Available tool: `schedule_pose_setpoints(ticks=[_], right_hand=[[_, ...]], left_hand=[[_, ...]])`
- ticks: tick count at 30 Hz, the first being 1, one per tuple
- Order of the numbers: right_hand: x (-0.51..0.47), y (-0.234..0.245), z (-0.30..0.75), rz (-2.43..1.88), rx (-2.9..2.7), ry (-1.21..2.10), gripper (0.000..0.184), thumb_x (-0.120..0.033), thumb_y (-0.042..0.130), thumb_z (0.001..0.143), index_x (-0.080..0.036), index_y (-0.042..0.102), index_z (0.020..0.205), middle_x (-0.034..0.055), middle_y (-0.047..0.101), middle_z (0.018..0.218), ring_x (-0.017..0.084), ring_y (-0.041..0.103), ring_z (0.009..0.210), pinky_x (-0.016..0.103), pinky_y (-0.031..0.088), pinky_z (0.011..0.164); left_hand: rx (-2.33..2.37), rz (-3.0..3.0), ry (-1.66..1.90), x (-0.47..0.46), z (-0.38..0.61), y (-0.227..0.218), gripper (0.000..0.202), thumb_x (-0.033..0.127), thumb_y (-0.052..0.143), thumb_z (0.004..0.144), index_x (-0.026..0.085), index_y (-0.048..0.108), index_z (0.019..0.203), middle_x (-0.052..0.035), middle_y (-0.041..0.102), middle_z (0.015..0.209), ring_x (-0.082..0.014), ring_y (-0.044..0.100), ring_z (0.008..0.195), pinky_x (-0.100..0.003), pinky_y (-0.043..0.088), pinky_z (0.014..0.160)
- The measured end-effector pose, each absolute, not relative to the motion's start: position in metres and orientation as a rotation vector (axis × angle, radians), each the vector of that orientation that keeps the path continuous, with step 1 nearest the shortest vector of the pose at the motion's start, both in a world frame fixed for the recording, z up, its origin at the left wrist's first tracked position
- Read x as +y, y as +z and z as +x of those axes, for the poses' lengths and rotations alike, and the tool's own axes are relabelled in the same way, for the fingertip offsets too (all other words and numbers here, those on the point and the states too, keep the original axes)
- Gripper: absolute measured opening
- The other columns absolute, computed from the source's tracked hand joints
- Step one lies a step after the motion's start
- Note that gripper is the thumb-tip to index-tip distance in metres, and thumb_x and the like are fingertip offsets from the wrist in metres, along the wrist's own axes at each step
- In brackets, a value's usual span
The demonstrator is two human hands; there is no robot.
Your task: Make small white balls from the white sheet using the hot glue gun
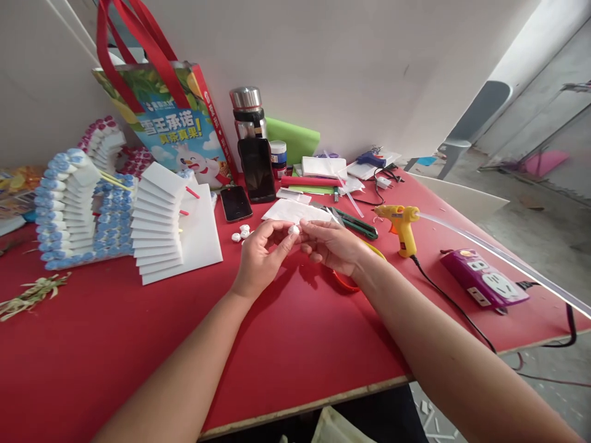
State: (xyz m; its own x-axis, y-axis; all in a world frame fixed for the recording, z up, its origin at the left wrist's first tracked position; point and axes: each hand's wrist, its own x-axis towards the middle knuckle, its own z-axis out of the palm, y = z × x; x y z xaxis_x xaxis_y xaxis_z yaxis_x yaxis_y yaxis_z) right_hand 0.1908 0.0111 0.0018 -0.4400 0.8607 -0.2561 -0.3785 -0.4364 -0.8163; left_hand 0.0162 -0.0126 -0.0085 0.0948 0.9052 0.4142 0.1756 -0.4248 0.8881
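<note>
Left grip (259,257) pinches a white ball (294,229), likely light, crushable: hold its sides. Right grip (333,243), at three o'clock: can't tell whether closed.

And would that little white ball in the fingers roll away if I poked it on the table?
Perhaps: the white ball looks roundish, so a poke might roll it. It's probably light too, being so small beside the fingers.

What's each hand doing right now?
Left hand: closed, pinching a small white ball between thumb and fingers.
Right hand: fingers curled, tips beside the ball; can't tell whether it grips it too.
</note>
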Motion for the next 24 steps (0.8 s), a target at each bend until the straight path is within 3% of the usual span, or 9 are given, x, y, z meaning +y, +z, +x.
schedule_pose_setpoints(ticks=[6,15,20,24], right_hand=[[0.0099,-0.0005,0.1898,-0.867,-0.856,1.958,0.028,-0.031,0.088,0.074,-0.012,0.068,0.079,0.0046,0.067,0.072,0.011,0.061,0.061,0.018,0.047,0.046],[0.0107,-0.0061,0.1857,-0.778,-0.917,1.934,0.040,-0.038,0.094,0.064,-0.012,0.065,0.070,-0.0010,0.056,0.059,0.007,0.047,0.056,0.020,0.035,0.049],[0.0106,-0.0023,0.1888,-0.787,-0.871,1.936,0.033,-0.031,0.091,0.066,-0.012,0.066,0.073,0.0011,0.060,0.071,0.007,0.046,0.059,0.020,0.035,0.050],[0.0109,-0.0003,0.1917,-0.759,-0.806,2.022,0.025,-0.024,0.087,0.070,-0.011,0.067,0.076,0.0050,0.065,0.080,0.006,0.047,0.061,0.018,0.036,0.050]], left_hand=[[1.075,1.716,1.403,-0.0100,0.0161,-0.0114,0.017,0.032,0.077,0.085,0.023,0.077,0.099,-0.0051,0.068,0.095,-0.0181,0.061,0.083,-0.029,0.050,0.080],[1.057,1.734,1.375,-0.0103,0.0163,-0.0111,0.014,0.031,0.076,0.086,0.023,0.078,0.098,-0.0060,0.066,0.097,-0.0189,0.061,0.086,-0.030,0.049,0.080],[1.020,1.604,1.320,-0.0107,0.0159,-0.0094,0.023,0.032,0.073,0.088,0.023,0.078,0.109,-0.0064,0.066,0.107,-0.0194,0.063,0.091,-0.031,0.051,0.084],[1.029,1.605,1.299,-0.0086,0.0140,-0.0109,0.023,0.035,0.068,0.092,0.024,0.079,0.110,-0.0055,0.068,0.106,-0.0169,0.061,0.083,-0.028,0.049,0.079]])
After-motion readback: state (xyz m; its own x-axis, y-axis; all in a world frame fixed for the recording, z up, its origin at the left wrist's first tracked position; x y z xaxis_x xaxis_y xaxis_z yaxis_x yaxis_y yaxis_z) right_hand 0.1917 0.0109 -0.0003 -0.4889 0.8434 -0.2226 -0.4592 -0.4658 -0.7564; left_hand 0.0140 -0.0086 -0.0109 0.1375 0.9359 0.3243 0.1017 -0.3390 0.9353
